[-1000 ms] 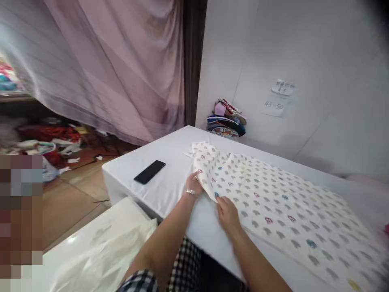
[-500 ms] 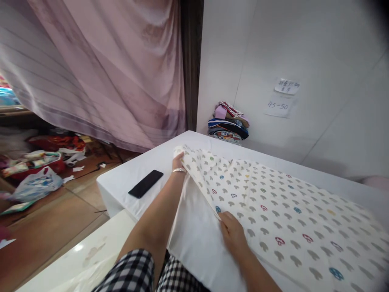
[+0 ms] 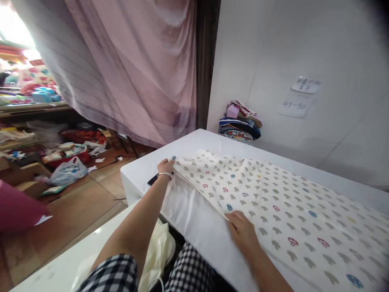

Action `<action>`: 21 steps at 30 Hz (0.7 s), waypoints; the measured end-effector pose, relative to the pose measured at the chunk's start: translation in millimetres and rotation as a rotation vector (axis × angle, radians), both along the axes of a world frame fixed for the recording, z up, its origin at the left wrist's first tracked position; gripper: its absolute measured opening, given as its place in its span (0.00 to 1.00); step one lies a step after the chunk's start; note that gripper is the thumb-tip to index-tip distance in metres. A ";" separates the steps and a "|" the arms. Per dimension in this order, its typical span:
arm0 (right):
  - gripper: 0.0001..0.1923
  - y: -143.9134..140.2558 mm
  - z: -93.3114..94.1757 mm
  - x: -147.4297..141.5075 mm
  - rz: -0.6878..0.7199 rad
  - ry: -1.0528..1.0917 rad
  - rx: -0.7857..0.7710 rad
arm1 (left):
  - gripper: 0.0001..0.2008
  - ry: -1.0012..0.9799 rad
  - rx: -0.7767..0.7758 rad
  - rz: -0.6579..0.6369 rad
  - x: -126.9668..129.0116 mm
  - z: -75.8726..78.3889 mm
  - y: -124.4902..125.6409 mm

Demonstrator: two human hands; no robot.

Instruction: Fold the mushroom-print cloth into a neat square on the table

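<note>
A cream fabric sheet (image 3: 267,198) printed with grey, red, blue and yellow mushrooms is spread over the white-covered table (image 3: 194,217). My left hand (image 3: 165,166), with a silver bracelet at the wrist, pinches the sheet's far left corner and holds it out to the left. Along the near edge, my right hand (image 3: 241,227) is closed on the fabric, thumb toward the rim. Under my left wrist lies a black phone (image 3: 152,179), mostly hidden by the hand and forearm.
Folded clothes (image 3: 240,123) are stacked at the table's back by the white wall. A pink curtain (image 3: 146,73) hangs behind the left end. A plastic bag (image 3: 68,172) and a red basket (image 3: 74,154) sit on the floor. At lower left is a glossy white surface (image 3: 75,247).
My left hand has pulled the sheet's corner left and toward me, now covering most of the phone. My right hand keeps its grip on the near edge. The view has turned left.
</note>
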State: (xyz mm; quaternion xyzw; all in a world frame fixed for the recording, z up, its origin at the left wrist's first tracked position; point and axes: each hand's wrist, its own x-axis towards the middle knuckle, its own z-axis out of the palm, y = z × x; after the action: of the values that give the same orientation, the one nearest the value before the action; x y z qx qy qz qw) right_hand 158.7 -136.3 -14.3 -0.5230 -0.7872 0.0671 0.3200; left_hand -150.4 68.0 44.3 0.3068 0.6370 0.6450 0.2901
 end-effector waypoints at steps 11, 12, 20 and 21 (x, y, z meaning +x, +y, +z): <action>0.11 -12.4 26.9 -13.0 0.066 -0.025 -0.330 | 0.13 0.842 0.060 -0.388 55.6 -4.8 -46.0; 0.11 -9.5 31.9 -10.3 0.086 0.023 -0.390 | 0.15 1.021 0.091 -0.578 68.3 -8.0 -56.6; 0.15 37.1 71.9 31.0 -0.033 0.373 -0.518 | 0.27 1.159 0.064 -1.115 105.6 -39.7 -102.3; 0.15 47.3 77.9 32.8 -0.043 0.359 -0.503 | 0.31 1.101 0.050 -1.102 104.6 -42.1 -101.6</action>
State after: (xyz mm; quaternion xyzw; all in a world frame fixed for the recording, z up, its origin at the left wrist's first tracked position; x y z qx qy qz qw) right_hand 191.5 -89.0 63.6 -0.5820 -0.6656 0.3442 0.3158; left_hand -45.7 -33.7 2.2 0.8616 0.4302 0.1768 0.2034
